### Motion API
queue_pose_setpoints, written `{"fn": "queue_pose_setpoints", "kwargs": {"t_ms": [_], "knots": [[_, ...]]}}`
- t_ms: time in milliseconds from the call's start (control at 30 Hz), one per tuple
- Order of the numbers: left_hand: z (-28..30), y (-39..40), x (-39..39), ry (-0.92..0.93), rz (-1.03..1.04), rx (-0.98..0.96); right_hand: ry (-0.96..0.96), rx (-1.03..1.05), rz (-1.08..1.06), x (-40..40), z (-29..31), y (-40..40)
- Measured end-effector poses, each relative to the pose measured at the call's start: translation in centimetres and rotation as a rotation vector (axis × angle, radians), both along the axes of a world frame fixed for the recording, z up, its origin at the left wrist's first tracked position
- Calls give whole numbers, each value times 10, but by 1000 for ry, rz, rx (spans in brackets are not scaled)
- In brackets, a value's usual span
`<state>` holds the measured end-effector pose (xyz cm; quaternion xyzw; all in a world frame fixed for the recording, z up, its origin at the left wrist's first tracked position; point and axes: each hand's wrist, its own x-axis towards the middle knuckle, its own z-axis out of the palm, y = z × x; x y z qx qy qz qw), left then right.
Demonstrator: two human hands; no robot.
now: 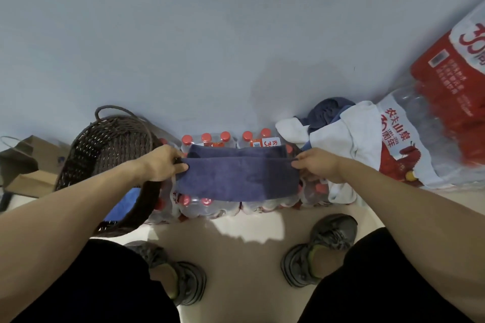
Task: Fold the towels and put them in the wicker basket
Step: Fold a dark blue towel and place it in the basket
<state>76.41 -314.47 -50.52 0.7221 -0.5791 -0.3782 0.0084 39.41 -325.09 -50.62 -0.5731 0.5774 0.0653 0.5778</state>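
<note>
A person looks down at both bare forearms reaching forward over shrink-wrapped packs of water bottles (pixel 210 207) with red caps, lined along the foot of a pale wall (pixel 210 34); the exact number of packs cannot be told, though about eight caps show around the cloth. One dark blue towel (pixel 236 178) is stretched flat between the two hands above the packs, folded over so that a second layer shows along its far edge. The left hand (pixel 162 162) pinches the towel's left end, thumb on top and fingers curled beneath; the right hand (pixel 317 164) pinches the right end in the same way. One dark brown wicker basket (pixel 105 149) with a loop handle stands tilted at the left, just beside the left hand; something bright blue (pixel 126 204) shows at its near side, though what it is cannot be told. At the far right lies one heap of unfolded towels (pixel 341 134), white and grey-blue, their count unclear; beside it lean two larger red-and-white bottle packs (pixel 433 113). One brown paper bag (pixel 29 155) sits at the far left. Two grey shoes (pixel 322 252) stand on the cream floor (pixel 249 257), near the viewer, below black shorts (pixel 91 283).
</note>
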Motion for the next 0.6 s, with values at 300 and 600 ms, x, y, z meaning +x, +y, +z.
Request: {"fn": "queue_pose_setpoints", "kwargs": {"t_ms": [300,600], "knots": [[-41,-33,-2,-220,31,37,136,-330,-39,33,-47,-20],[-70,-48,-6,-226,209,-24,245,-400,-280,45,-105,-29]]}}
